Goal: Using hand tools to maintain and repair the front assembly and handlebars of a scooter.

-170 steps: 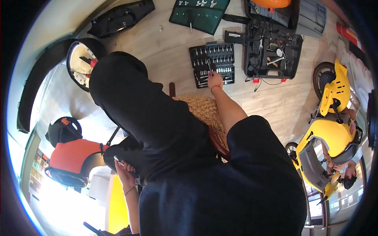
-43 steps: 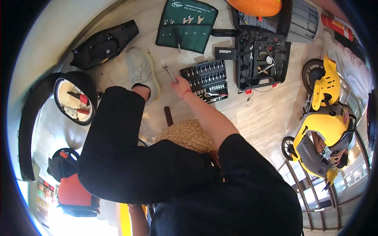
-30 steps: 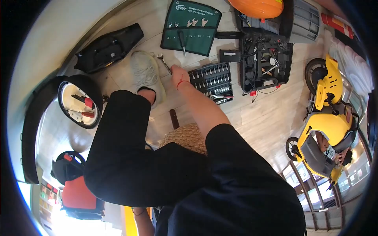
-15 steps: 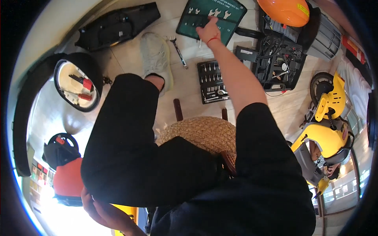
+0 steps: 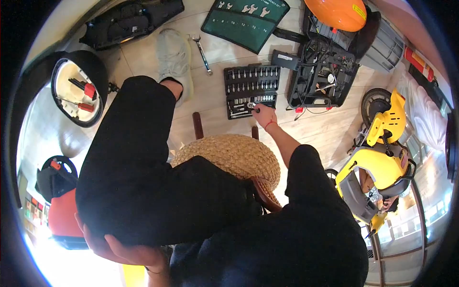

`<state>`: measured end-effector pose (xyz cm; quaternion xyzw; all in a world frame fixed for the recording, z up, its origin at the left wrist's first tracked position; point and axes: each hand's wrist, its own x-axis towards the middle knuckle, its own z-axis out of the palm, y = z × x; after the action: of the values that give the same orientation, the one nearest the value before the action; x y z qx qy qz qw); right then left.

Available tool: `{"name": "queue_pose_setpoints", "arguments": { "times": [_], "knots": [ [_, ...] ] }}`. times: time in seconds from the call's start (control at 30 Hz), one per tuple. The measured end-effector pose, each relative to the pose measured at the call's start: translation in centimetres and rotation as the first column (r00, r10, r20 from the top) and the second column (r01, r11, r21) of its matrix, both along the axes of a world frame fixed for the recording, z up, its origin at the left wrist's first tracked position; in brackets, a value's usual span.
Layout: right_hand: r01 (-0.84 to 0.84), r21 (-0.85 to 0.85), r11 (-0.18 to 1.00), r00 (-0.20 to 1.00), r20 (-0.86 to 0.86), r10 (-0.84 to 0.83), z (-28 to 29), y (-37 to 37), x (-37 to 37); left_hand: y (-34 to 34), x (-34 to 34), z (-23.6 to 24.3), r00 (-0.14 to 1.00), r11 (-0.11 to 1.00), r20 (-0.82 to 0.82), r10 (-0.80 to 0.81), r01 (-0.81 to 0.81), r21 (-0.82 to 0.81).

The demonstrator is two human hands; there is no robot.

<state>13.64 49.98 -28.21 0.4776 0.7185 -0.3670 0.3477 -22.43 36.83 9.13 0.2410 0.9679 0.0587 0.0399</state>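
Note:
My right hand (image 5: 265, 115) is closed at the lower right corner of an open black socket set case (image 5: 233, 100). Its fingertips pinch a ratchet wrench (image 5: 251, 105), whose shiny round head shows beside them; most of its handle is hidden. Rows of silver sockets (image 5: 249, 87) sit in the case. At the lower left, my left hand (image 5: 131, 251) lies against my black trouser leg with its fingers apart, holding nothing that I can see. A combination wrench (image 5: 202, 56) lies on the floor by my shoe, and a green wrench pouch (image 5: 244, 26) is spread out beyond it.
An open black tool case (image 5: 311, 98) with cables stands right of the sockets, under an orange helmet-like shell (image 5: 337, 13). A bowl-shaped part (image 5: 79, 91) holds red-handled tools at left. A woven stool (image 5: 234, 155) is below me. Yellow ride-on parts (image 5: 377, 167) stand at right.
My right hand has left the green wrench pouch and come back toward me to the socket set, where it now grips the ratchet wrench. My left hand stays by my leg.

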Motion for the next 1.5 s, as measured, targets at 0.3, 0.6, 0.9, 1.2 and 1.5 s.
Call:
{"name": "queue_pose_setpoints", "arguments": {
  "times": [0.3, 0.6, 0.9, 1.2, 1.5],
  "knots": [
    [0.228, 0.213, 0.950, 0.959, 0.117, -0.256, -0.5, -1.5, -5.2, 0.2, -0.1, -1.1, 0.965, 0.929, 0.062, 0.254, -0.261, 0.261],
    [0.630, 0.236, 0.740, 0.757, 0.026, -0.653, -1.9, -3.9, -6.4, -0.2, 0.0, -0.8, 0.941, 0.905, 0.045, 0.336, -0.336, 0.261],
    [0.831, 0.102, 0.546, 0.550, -0.015, -0.835, -4.4, -4.3, -5.1, 0.1, -0.3, -1.0, 0.949, 0.910, 0.067, 0.308, -0.315, 0.270],
    [0.538, 0.177, 0.824, 0.830, 0.060, -0.555, -3.9, -3.3, -4.4, 0.6, -0.2, -1.1, 0.944, 0.890, 0.102, 0.313, -0.329, 0.315],
    [0.408, 0.159, 0.899, 0.893, 0.137, -0.429, -1.9, -3.4, -6.0, 0.3, -0.1, -0.9, 0.944, 0.881, 0.115, 0.308, -0.329, 0.340]
  ]
}}
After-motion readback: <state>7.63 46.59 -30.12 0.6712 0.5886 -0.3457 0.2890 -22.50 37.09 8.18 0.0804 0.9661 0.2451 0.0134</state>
